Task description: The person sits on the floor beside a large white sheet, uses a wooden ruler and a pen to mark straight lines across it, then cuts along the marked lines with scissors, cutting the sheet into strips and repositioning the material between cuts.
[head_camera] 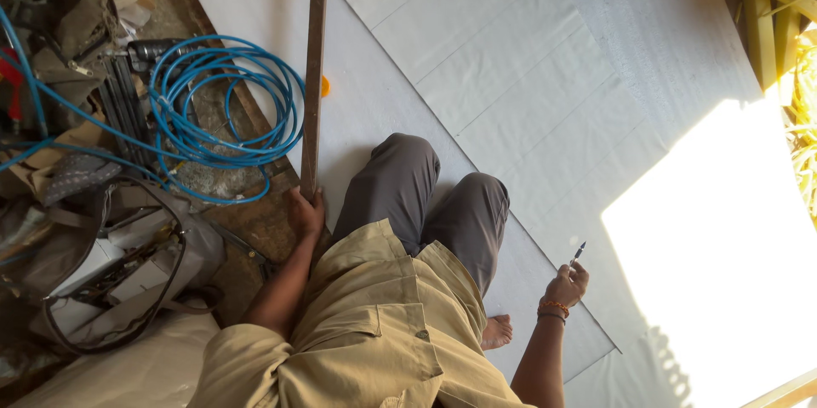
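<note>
- Person kneels on white sheets (511, 59) spread over the floor; knees on the lower sheet (374, 102), near its left edge.
- Left hand (305, 211) is wrapped round the near end of a long wooden batten (314, 68), fingers pressed shut on it. Batten runs straight away from the person, along the left edge of that sheet, w/ its far end out of view at the top.
- Right hand (567, 282) pinches a pen (578, 252) btwn thumb and fingers, tip up and clear of the sheet, hovering over the sheet's right edge.
- Step in hand, as I read it: laying the batten as a straightedge for marking or ruling a line; pen is ready but not yet at the work.
- Next move prob. needs the batten pressed flat and kept from sliding, then the pen brought across to its edge. The hands are well apart, so the body has to lean or shift over.
- Risk: batten is long and held at one end only, so the far end could swing off line.
- Left of the sheets, on bare floor: coiled blue hose (223, 114), a nail gun (136, 93) beside it, an open tool bag (119, 263) nearer the person.
- Yellow wood strips (779, 25) at the far right corner; hard sun patch on the sheets' right side.
</note>
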